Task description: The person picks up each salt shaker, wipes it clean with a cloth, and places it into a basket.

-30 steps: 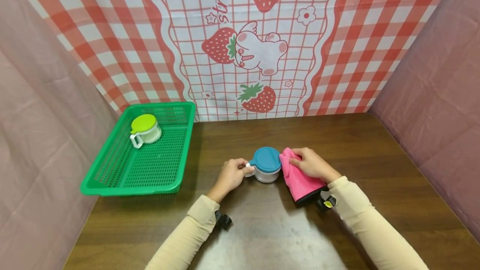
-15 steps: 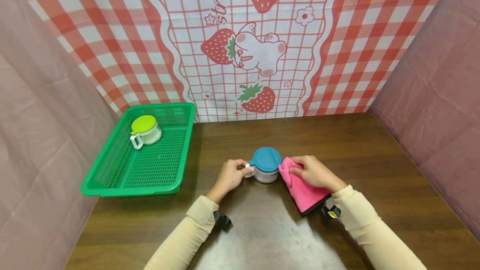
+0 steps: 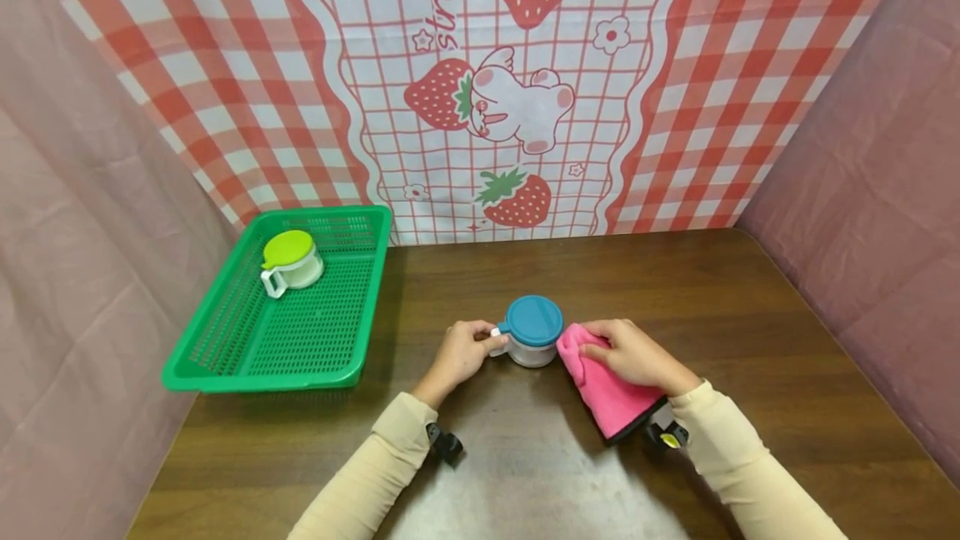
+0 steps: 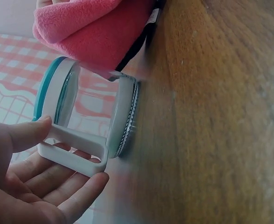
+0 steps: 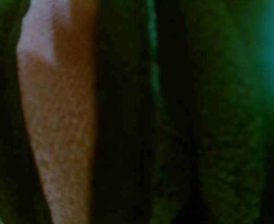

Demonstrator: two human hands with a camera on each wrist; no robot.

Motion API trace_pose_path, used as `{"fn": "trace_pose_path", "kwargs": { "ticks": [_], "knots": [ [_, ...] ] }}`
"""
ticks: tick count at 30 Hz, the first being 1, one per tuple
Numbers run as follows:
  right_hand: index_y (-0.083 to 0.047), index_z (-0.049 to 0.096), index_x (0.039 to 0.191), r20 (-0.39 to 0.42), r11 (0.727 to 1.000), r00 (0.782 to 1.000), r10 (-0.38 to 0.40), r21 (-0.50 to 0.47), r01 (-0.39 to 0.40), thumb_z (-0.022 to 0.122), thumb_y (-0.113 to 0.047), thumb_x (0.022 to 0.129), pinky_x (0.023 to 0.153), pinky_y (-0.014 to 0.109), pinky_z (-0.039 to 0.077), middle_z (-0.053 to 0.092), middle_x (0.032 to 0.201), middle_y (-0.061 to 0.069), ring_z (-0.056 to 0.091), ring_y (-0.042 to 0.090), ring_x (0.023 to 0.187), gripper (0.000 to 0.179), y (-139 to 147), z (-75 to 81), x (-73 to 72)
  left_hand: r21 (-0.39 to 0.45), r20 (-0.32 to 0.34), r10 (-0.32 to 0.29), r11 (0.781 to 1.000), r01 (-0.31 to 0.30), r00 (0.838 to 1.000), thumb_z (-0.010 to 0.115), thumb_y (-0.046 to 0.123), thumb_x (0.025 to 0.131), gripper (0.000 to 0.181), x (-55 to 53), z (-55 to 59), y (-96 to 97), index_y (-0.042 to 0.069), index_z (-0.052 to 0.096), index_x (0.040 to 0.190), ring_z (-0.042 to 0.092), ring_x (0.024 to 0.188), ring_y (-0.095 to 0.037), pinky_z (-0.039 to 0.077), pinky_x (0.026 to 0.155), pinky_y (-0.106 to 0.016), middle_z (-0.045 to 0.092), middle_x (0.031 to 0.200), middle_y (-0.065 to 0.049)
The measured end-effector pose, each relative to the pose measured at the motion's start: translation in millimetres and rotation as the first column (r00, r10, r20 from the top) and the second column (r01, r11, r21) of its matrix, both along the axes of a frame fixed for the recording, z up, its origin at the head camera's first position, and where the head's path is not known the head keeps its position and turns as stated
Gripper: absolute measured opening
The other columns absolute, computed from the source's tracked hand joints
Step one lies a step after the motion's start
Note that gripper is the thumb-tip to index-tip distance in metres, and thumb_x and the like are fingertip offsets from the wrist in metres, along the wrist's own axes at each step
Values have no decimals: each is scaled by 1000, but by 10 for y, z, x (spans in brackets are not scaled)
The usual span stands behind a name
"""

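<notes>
A clear jar (image 3: 534, 354) with a blue lid (image 3: 534, 320) and a white handle (image 4: 76, 151) stands upright on the table. My left hand (image 3: 461, 357) pinches that handle between thumb and fingers, as the left wrist view shows closely. On the jar's right side, my right hand (image 3: 628, 354) grips a bunched pink cloth (image 3: 611, 398) with a dark edge. In the head view the cloth's folded end meets the jar's side. Cloth fills the right wrist view, dark and blurred, so the right fingertips are hidden there.
A green perforated basket (image 3: 367, 307) sits at the left of the wooden table (image 3: 675, 273). Inside it, near the back left, is a similar jar with a lime-green lid (image 3: 288, 248). A checked strawberry curtain (image 3: 675, 148) hangs behind the table.
My right hand has moved slightly toward me with the pink cloth, sliding along the jar's right side. The left hand and the jar have stayed in place.
</notes>
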State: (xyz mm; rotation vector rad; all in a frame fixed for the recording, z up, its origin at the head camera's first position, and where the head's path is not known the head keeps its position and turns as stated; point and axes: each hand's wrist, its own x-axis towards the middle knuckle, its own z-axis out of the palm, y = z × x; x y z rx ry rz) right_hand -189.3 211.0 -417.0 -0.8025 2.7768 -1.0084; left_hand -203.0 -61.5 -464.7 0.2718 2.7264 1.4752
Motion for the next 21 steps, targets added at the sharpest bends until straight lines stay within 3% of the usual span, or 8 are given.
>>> {"fn": "trace_pose_path", "kwargs": {
  "ticks": [10,21],
  "knots": [
    [-4,71,111,-1,1000,1000,25,3,-25,67,-9,89,68,20,45,71,95,3,54,7,79,23,89,13,37,11,-7,3,1000,-3,1000,74,23,85,26,11,-10,9,1,74,98,67,85,-21,51,73,-29,75,93,-12],
    [-4,71,109,-15,1000,1000,3,0,-3,68,-9,89,65,20,44,70,94,3,53,5,76,22,153,15,35,61,7,19,998,-20,1000,73,20,85,30,27,-1,24,-3,72,104,68,87,-23,53,73,-28,74,96,-16]
  ]
}}
